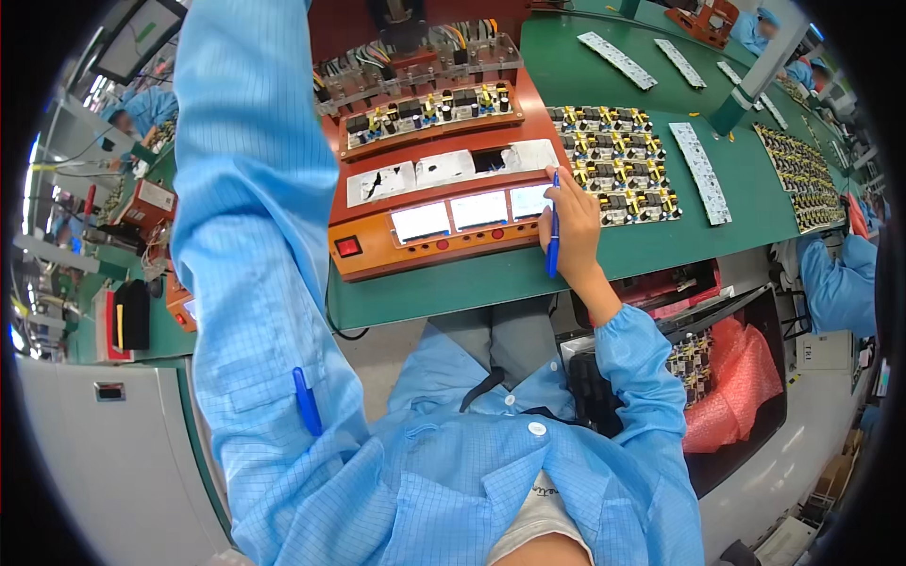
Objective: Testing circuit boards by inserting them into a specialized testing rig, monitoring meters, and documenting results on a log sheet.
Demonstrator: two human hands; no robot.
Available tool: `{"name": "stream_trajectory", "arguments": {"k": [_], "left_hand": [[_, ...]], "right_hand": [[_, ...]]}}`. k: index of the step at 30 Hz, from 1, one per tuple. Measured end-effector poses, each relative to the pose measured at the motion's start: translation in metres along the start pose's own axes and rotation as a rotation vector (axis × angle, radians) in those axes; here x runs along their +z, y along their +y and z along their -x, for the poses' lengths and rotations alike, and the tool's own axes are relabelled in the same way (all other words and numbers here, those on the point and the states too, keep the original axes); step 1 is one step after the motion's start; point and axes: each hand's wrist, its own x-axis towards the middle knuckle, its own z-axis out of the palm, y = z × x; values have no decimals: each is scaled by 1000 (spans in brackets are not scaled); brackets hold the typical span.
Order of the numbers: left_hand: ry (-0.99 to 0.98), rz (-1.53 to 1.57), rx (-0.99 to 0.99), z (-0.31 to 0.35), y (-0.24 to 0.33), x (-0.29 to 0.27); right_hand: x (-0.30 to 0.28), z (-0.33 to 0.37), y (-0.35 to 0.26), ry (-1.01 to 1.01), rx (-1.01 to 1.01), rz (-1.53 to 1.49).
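head | right hand (577, 219) grips blue pen (554, 241) | long axis near-to-far, tip end unclear | left hand unseen

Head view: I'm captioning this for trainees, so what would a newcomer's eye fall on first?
Probably the three lit screens along the front of the orange-red fixture, with the right hand holding a blue pen at their right end. Next, the large blue left sleeve filling the picture's left side, and pink bubble wrap at lower right.

Fisheye view, brightly and evenly lit; three screens (479, 209) glare white; straight edges bend and detail softens toward the black rim.
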Motion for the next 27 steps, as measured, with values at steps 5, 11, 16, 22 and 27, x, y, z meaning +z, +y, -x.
{"name": "stream_trajectory", "arguments": {"k": [5,11,16,22,27], "left_hand": [[199,-305,416,34,-38,-65],[503,-345,122,209,-135,-86],[-29,-925,-279,305,-174,-18],[69,-807,-363,305,-152,-19],[170,-519,-118,339,-108,-28]], "right_hand": [[-3,-8,-1,-12,35,1],[16,-73,12,-20,288,-316],[61,-99,38,-21,175,-259],[64,-107,31,0,417,-784],[13,-76,-1,-50,522,-990]]}}
